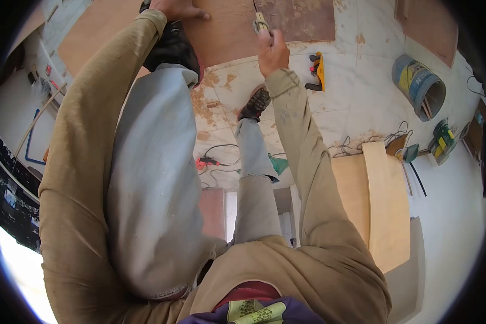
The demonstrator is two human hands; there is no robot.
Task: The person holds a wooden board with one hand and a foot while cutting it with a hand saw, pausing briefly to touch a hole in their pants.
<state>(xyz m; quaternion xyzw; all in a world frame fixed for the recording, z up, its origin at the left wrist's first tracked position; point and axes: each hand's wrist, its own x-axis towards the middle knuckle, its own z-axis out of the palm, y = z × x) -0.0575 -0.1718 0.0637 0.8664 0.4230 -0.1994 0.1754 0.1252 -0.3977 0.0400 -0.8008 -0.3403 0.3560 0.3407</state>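
My left hand (pixel 177 9) is at the top edge of the view with its thumb stretched out, resting at the brown wooden board (pixel 227 38) beside my dark shoe (pixel 173 47). Part of that hand is cut off by the frame. My right hand (pixel 274 54) is closed round a tool with a pale yellow handle (pixel 261 21), held over the board. A thin dark line runs up from the tool; its working end cannot be made out. Sawdust lies on the board and the floor. Right of my right hand, a yellow and black hand plane (pixel 320 71) lies on the tiles.
A blue-grey bucket (pixel 410 81) lies on its side at right, sticks in it. Near it is a green power tool (pixel 443 141) with cables. Pale wooden panels (pixel 386 200) are at lower right. A red corded tool (pixel 206 162) lies between my legs. A blue bar (pixel 31 140) is at left.
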